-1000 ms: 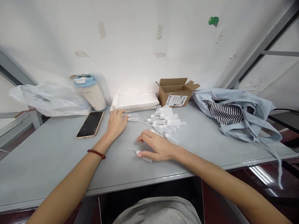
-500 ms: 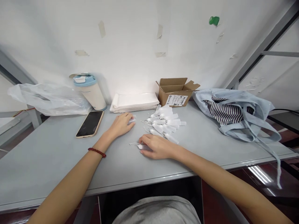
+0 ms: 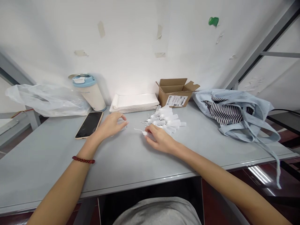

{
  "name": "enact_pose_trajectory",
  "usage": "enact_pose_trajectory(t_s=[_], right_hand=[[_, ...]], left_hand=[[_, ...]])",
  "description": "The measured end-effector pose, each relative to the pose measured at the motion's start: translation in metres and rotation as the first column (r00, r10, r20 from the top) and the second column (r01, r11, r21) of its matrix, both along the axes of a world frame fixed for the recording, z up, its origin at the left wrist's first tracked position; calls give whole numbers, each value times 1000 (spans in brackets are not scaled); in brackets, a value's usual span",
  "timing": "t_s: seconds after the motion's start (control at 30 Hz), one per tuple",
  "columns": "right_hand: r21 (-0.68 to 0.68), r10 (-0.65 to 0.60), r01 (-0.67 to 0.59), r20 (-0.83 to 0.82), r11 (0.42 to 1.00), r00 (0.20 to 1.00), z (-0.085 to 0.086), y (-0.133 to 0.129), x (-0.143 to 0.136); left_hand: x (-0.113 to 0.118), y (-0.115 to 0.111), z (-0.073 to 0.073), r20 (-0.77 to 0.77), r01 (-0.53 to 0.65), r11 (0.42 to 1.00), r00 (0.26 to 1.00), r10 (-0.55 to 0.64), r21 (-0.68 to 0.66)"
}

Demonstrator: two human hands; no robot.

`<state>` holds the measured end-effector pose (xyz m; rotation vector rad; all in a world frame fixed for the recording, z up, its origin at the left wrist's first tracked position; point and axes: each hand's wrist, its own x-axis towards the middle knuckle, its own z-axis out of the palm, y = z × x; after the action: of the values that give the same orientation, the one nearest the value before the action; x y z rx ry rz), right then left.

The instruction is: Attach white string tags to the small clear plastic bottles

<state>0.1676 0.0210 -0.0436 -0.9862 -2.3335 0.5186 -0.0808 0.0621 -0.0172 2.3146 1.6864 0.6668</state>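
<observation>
Pinching a small white tube [image 3: 144,133] at frame centre, the right hand [image 3: 159,139] lifts it beside the pile [image 3: 167,120]; the left hand [image 3: 110,125], fingers curled on a clear sleeve [image 3: 123,127], must meet it.

Phone [image 3: 89,124], blue-lidded tumbler [image 3: 89,91], cardboard box [image 3: 176,92] — striped cloth bag [image 3: 234,112], plastic bag [image 3: 47,100].

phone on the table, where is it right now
In the head view the phone lies face up on the grey table, left of centre, just left of the left hand and in front of the blue-lidded cup.
</observation>
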Motion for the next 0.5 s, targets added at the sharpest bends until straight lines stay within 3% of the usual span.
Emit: enact_pose_trajectory(t_s=[0.1, 0.2, 0.5], right_hand=[[29, -32, 35, -84, 999, 996, -1, 3, 1], [35, -55, 60, -133, 998, 990, 0, 5, 2], [19, -86, 94, -249, 995, 965, 1, 7, 3]], left_hand=[[21, -13, 11, 212, 87, 993, 975, -68, -80], [35, -23, 16, 311, 175, 975, 942, -125, -139], [44, -29, 17, 336, 176, 969, 935, -109, -175]])
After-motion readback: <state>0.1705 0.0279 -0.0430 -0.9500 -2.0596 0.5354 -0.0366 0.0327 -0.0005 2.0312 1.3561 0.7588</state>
